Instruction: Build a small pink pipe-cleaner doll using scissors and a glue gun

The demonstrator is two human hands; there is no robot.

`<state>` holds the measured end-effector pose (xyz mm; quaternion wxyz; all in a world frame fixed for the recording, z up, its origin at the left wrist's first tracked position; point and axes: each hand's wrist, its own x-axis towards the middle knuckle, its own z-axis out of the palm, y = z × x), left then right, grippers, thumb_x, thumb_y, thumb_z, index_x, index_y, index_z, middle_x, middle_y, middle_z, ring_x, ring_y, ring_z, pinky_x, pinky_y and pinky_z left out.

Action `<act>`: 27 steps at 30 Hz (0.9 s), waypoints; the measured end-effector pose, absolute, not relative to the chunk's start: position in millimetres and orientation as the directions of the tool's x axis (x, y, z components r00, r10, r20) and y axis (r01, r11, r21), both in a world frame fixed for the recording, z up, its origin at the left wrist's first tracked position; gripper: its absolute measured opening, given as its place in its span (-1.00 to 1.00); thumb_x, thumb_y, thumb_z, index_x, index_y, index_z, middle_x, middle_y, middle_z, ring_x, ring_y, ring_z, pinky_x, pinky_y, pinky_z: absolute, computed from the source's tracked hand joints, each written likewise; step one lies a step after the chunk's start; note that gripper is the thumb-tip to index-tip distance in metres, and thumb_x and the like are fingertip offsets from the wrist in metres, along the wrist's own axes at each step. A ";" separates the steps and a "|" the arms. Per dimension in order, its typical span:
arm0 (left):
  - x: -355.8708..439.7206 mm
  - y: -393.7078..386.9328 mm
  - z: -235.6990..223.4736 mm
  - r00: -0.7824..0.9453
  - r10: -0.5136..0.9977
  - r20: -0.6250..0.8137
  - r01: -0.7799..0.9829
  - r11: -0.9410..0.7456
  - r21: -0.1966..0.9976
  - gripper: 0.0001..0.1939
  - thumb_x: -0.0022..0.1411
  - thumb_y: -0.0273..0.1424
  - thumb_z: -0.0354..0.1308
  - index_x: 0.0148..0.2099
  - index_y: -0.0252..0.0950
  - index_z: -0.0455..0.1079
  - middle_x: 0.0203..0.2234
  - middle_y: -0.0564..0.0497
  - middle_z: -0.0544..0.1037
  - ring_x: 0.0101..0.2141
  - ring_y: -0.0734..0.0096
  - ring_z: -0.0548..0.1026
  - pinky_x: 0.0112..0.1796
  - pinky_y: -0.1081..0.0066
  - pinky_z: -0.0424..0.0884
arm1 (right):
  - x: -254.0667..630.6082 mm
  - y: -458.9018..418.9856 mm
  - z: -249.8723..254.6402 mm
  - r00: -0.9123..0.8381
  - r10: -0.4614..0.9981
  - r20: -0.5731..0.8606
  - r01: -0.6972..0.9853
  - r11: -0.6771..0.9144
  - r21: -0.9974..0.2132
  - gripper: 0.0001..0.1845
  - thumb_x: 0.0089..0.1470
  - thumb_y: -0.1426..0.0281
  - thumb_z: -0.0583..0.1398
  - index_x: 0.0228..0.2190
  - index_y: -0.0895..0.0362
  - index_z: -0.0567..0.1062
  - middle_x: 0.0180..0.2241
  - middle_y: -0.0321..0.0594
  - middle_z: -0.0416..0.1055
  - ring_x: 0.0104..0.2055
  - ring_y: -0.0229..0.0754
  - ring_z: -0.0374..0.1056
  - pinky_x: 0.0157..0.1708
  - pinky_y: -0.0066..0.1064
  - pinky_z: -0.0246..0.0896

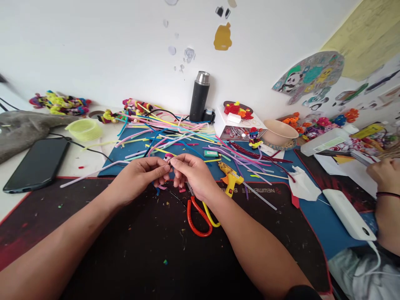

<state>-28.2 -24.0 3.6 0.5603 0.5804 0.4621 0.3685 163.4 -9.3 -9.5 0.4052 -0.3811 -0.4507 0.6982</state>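
Observation:
My left hand (142,177) and my right hand (195,175) meet above the dark mat, thumbs and fingertips pinched together. Between them is a small pipe-cleaner doll (168,156); its pink top shows over the fingertips, and blue and pink ends hang below. Fingers cover most of it. A thin dark strand (151,143) rises beside my left hand. Under my right hand lie scissors (200,223) with red and yellow handles, their blades partly hidden. A yellow glue gun (231,179) rests just right of that hand.
Loose pipe cleaners (175,133) spread behind my hands. Farther back stand a black thermos (200,98), a white box (259,121) and a beige bowl (281,133). A phone (37,164) lies left. At right are a white power bank (348,214) and another person's arm (389,200).

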 end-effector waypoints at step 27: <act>-30.4 -22.7 -6.8 0.259 0.961 -0.098 0.018 0.096 0.995 -0.58 0.23 0.02 0.46 -0.33 -0.25 0.60 -0.46 0.02 0.61 -0.47 0.41 0.51 -0.44 0.45 0.42 | 165.2 -7.4 -10.0 -0.363 0.917 -0.166 -0.230 -0.261 -0.937 -0.56 0.05 0.01 0.45 -0.26 0.09 0.55 -0.56 -0.46 0.39 -0.61 -0.30 0.40 -0.61 -0.48 0.19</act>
